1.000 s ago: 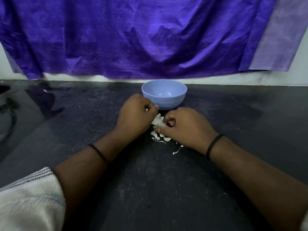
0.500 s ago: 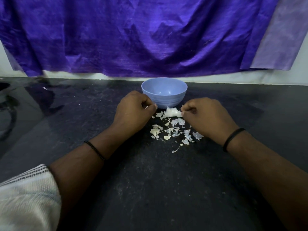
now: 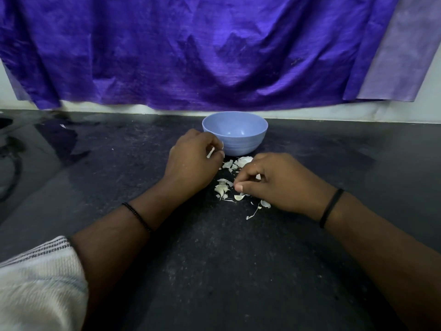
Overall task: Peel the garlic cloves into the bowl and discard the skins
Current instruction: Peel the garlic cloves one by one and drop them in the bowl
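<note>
A light blue bowl (image 3: 235,133) stands on the dark counter (image 3: 214,271) near the wall, and what I see of its inside holds nothing. In front of it lie several pale garlic skins (image 3: 222,188) in a loose scatter. My left hand (image 3: 191,163) sits just left of the bowl with its fingers curled round a small pale piece, a skin or a clove. My right hand (image 3: 272,182) is down over the right part of the scatter, fingers curled, thumb and fingertips pinching at skins. Some skins are hidden under it.
A purple cloth (image 3: 191,51) hangs on the wall behind the bowl. The counter's left side is glossy and reflects a dark rounded shape (image 3: 9,168). A white sleeve (image 3: 40,283) covers my left upper arm at the bottom left.
My right hand drew away to the right, uncovering the skins, then came back down onto them. My left hand has stayed beside the bowl, still holding its pale piece.
</note>
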